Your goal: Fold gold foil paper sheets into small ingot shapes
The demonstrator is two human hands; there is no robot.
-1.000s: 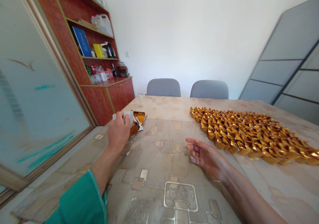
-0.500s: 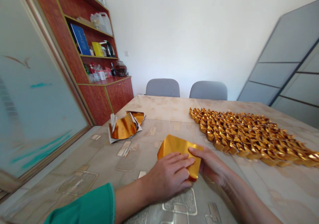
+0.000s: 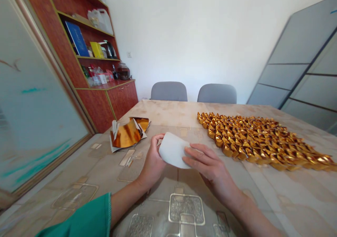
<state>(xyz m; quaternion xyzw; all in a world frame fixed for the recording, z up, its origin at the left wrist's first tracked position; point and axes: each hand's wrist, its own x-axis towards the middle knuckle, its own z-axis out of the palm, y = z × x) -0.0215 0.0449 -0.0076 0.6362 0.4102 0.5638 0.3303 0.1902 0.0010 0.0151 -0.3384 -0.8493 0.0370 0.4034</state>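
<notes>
Above the table, a sheet of gold foil paper (image 3: 172, 150) is held with its plain white side facing me and its edges curved. My left hand (image 3: 154, 159) grips the sheet by its left edge, the fingers curled behind it. Across the right part of the white face lie the fingers of my right hand (image 3: 210, 163); its thumb is hidden. To the left rests a loose pile of gold foil sheets (image 3: 127, 135), curled, with white undersides. On the right stand many folded gold paper pieces (image 3: 252, 138), packed closely in rows.
A patterned cover lies over the table (image 3: 158, 107). Two grey chairs (image 3: 168, 91) stand at the far side. At the left are a frosted glass door (image 3: 39, 100) and a red wooden cabinet (image 3: 122, 98) with bottles and boxes on its shelves. Grey panels (image 3: 289, 58) stand at the right.
The sheet has been turned from its gold side to its white side. My left hand has shifted from the front of the sheet to its left edge; my right fingers now lie over its face.
</notes>
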